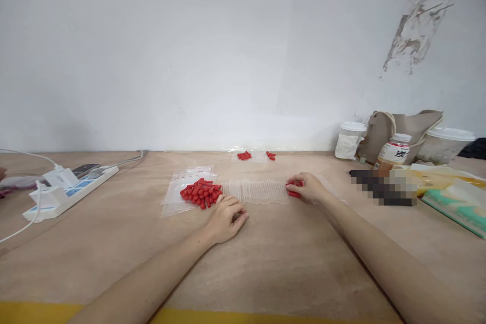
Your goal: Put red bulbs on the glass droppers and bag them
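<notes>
A row of thin clear tubes point(254, 191) lies side by side across the middle of the table. At its left end is a pile of red rubber bulbs point(201, 192), resting on clear plastic bags point(172, 195). My left hand point(228, 216) rests at the near edge of the row beside this pile, fingers curled together; whatever they may hold is hidden. At the right end, my right hand point(308, 187) pinches among a few red rubber bulbs point(294, 193), its thumb and fingertips closed on one. More clear plastic lies under that hand.
Against the wall are another small set of red bulbs point(244, 155) and clear tubes point(259, 156). A power strip point(76, 192) with chargers stands left. To the right are a lidded cup point(349, 140), a bottle point(395, 154), a grey bag point(408, 126) and a green-white packet point(457, 205).
</notes>
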### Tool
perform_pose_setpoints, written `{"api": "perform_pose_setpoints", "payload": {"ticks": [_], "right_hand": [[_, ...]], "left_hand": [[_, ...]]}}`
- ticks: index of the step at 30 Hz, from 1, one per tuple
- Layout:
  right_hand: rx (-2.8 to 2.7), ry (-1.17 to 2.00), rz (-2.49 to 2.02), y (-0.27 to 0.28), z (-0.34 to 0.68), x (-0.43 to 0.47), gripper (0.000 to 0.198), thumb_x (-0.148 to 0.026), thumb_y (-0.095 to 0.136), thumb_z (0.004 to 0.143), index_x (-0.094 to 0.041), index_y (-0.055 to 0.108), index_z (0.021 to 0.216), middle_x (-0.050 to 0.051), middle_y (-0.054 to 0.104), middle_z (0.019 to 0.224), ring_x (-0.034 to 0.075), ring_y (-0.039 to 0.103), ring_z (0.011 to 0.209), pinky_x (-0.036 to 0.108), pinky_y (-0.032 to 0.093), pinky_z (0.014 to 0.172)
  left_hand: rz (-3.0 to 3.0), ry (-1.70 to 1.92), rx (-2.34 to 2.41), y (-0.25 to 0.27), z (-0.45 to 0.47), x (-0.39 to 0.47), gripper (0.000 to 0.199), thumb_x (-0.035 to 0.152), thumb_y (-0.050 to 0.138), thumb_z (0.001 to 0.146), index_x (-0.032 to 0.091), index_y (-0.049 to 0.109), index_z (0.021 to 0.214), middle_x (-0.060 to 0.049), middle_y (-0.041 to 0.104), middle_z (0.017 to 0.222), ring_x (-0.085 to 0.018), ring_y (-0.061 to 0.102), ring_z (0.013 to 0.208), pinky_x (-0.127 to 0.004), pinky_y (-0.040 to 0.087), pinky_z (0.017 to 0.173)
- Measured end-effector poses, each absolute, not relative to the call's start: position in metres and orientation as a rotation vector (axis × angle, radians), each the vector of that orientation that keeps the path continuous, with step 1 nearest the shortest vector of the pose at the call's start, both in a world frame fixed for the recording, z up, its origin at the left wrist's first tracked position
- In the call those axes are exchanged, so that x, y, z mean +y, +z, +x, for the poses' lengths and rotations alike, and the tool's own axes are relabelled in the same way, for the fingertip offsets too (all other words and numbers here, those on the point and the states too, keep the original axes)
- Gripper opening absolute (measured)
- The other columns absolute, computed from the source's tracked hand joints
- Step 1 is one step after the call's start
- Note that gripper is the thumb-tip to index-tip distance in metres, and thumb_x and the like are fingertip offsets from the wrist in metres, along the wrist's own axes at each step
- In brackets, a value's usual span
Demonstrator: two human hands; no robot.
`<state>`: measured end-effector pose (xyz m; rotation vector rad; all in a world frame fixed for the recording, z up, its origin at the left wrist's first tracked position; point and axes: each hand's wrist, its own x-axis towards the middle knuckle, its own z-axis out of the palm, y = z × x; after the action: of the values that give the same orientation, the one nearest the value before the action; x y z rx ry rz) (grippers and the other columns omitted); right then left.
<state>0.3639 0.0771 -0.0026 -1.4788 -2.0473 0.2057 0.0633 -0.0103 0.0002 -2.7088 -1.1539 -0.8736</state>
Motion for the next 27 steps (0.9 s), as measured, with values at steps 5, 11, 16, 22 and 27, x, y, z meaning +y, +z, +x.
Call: {"api": "perform_pose_setpoints", "payload": {"ticks": [5, 11, 16, 22, 27], "right_hand": [[-2.125, 0.106, -1.485, -0.007, 0.363, 0.081, 0.019, -0.034, 0.055, 0.071, -0.022, 0.07, 0.074, 0.004, 0.064, 0.076, 0.016, 0.055, 0.073, 0.026, 0.039, 0.067], [-2.03, 0.004, -1.473, -0.001, 0.36, 0.081, 0.014, -0.028, 0.054, 0.072, -0.02, 0.065, 0.07, 0.005, 0.062, 0.079, 0.017, 0.055, 0.079, 0.028, 0.039, 0.073], [-1.898, 0.139, -1.365, 0.01, 0.342, 0.067, 0.011, -0.023, 0.045, 0.079, -0.018, 0.055, 0.08, 0.004, 0.062, 0.08, 0.014, 0.056, 0.074, 0.025, 0.04, 0.066], [-2.088, -0.011, -1.219, 0.002, 0.303, 0.021, 0.008, -0.024, 0.047, 0.08, -0.019, 0.053, 0.082, 0.004, 0.062, 0.08, 0.016, 0.054, 0.078, 0.03, 0.035, 0.073], [-2.065, -0.066, -1.19, -0.009, 0.294, 0.001, 0.014, -0.027, 0.048, 0.08, -0.018, 0.054, 0.089, 0.006, 0.062, 0.085, 0.018, 0.053, 0.082, 0.032, 0.035, 0.073]], "left_hand": [[-2.591, -0.948, -1.248, -0.001, 0.064, -0.01, 0.015, 0.024, 0.049, 0.08, 0.017, 0.049, 0.066, -0.001, 0.053, 0.068, -0.016, 0.048, 0.071, -0.031, 0.033, 0.071], [-2.344, -0.963, -1.45, -0.001, 0.061, -0.007, 0.011, 0.026, 0.048, 0.08, 0.02, 0.057, 0.077, -0.002, 0.056, 0.078, -0.019, 0.048, 0.081, -0.034, 0.03, 0.075], [-2.128, -0.787, -1.636, 0.013, 0.054, 0.004, 0.013, 0.027, 0.048, 0.078, 0.021, 0.059, 0.073, -0.005, 0.056, 0.085, -0.023, 0.046, 0.087, -0.038, 0.028, 0.075], [-2.029, -0.5, -1.879, 0.03, 0.061, 0.033, 0.027, 0.037, 0.046, 0.075, 0.018, 0.065, 0.074, -0.012, 0.055, 0.094, -0.029, 0.043, 0.096, -0.041, 0.027, 0.08], [-1.972, -0.405, -2.04, 0.03, 0.071, 0.055, 0.036, 0.04, 0.047, 0.072, 0.011, 0.067, 0.078, -0.02, 0.055, 0.097, -0.035, 0.042, 0.097, -0.044, 0.029, 0.078]]}}
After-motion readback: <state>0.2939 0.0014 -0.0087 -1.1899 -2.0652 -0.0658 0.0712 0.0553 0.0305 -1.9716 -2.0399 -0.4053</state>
